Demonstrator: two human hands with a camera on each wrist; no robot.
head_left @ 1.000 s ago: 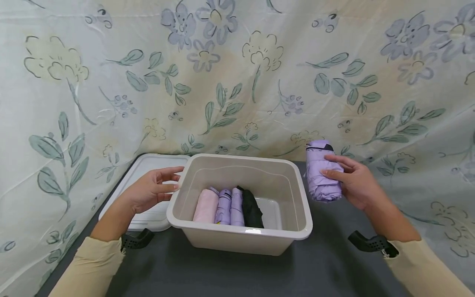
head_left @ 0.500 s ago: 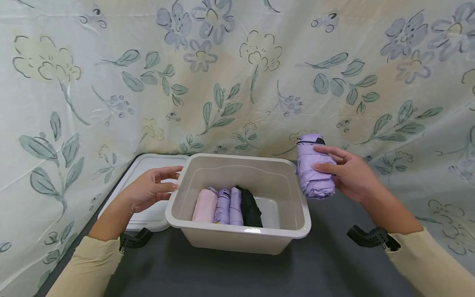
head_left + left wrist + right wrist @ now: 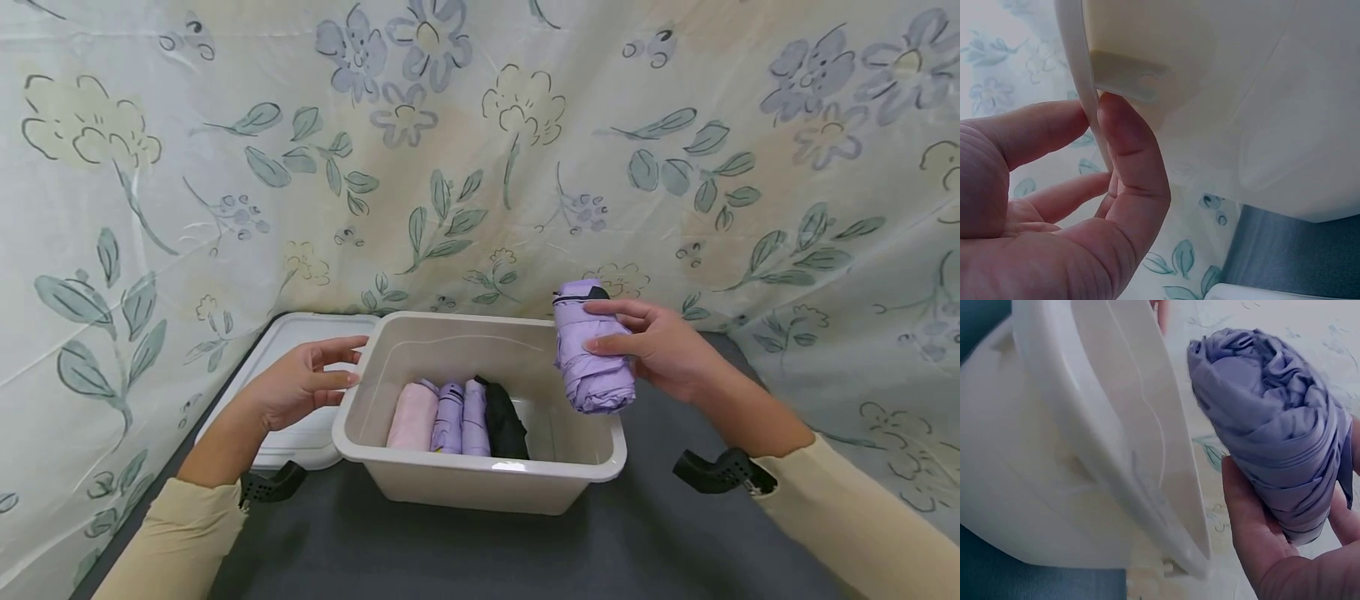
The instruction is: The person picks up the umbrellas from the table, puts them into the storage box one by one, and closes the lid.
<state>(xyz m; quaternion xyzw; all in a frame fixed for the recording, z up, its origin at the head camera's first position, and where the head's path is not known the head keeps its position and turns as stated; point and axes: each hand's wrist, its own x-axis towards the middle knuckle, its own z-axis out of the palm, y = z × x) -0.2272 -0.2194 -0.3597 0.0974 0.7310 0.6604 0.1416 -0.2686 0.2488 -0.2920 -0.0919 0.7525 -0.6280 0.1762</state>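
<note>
A beige plastic storage bin (image 3: 480, 477) stands on the dark table. Its left rim is pinched between thumb and fingers of my left hand (image 3: 300, 383); the left wrist view shows the fingers curled about the rim (image 3: 1079, 56). My right hand (image 3: 660, 346) grips a folded lavender umbrella (image 3: 592, 354) over the bin's right side, gathered end tilted down. In the right wrist view the umbrella (image 3: 1279, 431) is beside the bin's rim. Inside the bin, side by side at left, lie a pink bundle (image 3: 413, 417), two lavender folded umbrellas (image 3: 448, 419) and a black bundle (image 3: 506, 422).
A white lid (image 3: 300, 446) lies on the table left of the bin, partly behind my left hand. The dark table (image 3: 450, 554) reaches back to a hanging floral sheet (image 3: 480, 167). Each wrist wears a black strap mount (image 3: 723, 472).
My right hand has carried the lavender umbrella leftward, from beside the bin to over its right side. The left hand keeps hold of the rim. The things inside the bin have not moved.
</note>
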